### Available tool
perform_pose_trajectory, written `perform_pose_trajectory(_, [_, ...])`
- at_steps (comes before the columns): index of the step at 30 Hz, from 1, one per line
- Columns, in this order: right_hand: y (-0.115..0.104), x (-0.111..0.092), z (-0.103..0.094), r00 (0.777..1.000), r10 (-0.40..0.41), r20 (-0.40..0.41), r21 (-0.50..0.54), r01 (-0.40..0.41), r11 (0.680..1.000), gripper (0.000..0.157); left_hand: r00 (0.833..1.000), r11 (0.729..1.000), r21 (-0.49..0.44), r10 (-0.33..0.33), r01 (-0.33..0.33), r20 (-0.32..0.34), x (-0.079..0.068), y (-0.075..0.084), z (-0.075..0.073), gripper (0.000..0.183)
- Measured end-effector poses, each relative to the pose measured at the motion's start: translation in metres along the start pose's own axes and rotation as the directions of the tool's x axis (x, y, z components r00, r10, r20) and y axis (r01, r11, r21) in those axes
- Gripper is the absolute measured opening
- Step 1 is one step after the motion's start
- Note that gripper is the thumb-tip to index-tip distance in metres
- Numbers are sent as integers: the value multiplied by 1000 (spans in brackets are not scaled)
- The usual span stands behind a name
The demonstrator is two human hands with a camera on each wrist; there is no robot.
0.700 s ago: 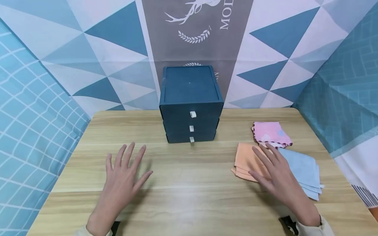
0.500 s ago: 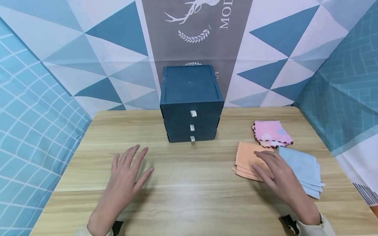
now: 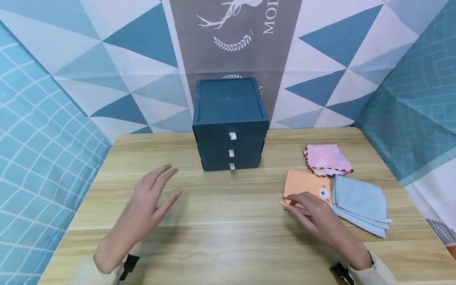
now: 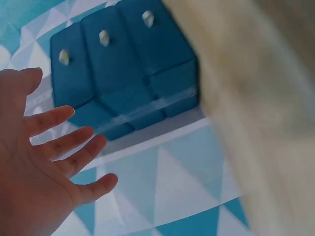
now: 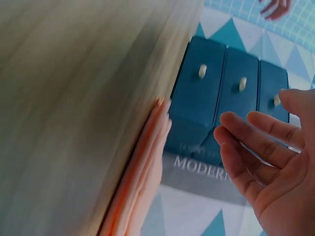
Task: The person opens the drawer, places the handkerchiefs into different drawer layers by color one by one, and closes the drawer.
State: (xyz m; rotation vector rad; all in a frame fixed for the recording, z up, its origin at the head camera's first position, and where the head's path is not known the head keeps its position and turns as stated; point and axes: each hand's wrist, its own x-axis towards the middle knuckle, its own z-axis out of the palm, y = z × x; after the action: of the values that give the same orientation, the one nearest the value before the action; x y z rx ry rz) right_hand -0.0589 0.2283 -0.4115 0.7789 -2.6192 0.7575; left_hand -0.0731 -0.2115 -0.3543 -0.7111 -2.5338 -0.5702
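Note:
My right hand (image 3: 315, 217) hovers over the near edge of a folded orange cloth (image 3: 303, 183), thumb and forefinger close to its left corner. In the right wrist view the fingers (image 5: 246, 167) bend loosely with nothing between them, apart from the orange cloth (image 5: 142, 177). Part of that cloth is hidden behind the hand in the head view. A folded light blue cloth (image 3: 360, 198) lies to its right, and a folded pink patterned cloth (image 3: 325, 156) behind it. My left hand (image 3: 144, 202) is held above the table's left side, fingers spread and holding nothing, as its palm (image 4: 34, 167) shows.
A dark blue cabinet (image 3: 229, 126) with three drawers, each with a small white pull, stands at the back middle of the wooden table (image 3: 213, 229). All its drawers look closed. Patterned cloth hangings (image 3: 139, 75) enclose the back and sides.
My right hand has moved left and lower over the orange cloth, its fingers bending more, uncovering the cloth's printed motif and more blue cloth. My left hand has turned with its thumb side up.

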Motion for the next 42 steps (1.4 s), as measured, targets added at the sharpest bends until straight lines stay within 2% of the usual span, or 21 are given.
perform_pose_trajectory(6, [-14,9,11,997,27,70,126,-36,991,30,999,1000,-11,-16,15,-43,27,-4,-24,59])
perform_pose_trajectory(10, [-19,14,18,994,41,99,167,-57,984,34,999,998,-57,-21,19,-35,47,-3,-28,58])
perform_pose_trajectory(15, [-24,17,23,989,44,141,186,-70,980,30,1000,993,-114,5,-6,-10,77,2,-19,53])
perform_pose_trajectory(21, [-26,24,22,984,29,178,198,-65,978,24,998,982,-179,55,-61,-34,121,6,-4,50])
perform_pose_trajectory(25, [-27,30,21,980,13,199,198,-53,979,24,996,964,-251,83,-88,-29,150,0,3,46])
perform_pose_trajectory(30, [-30,43,19,970,20,241,229,-77,970,28,996,947,-315,76,-56,51,178,-14,12,40])
perform_pose_trajectory(33, [-33,51,18,964,24,264,275,-99,957,30,993,938,-347,43,-3,109,186,-24,15,38])
perform_pose_trajectory(37, [-36,59,19,962,1,274,330,-95,939,30,989,907,-418,3,60,149,188,-35,18,37])
perform_pose_trajectory(42, [-36,66,20,961,-5,275,407,-112,906,27,988,867,-493,6,71,153,185,-39,22,36])
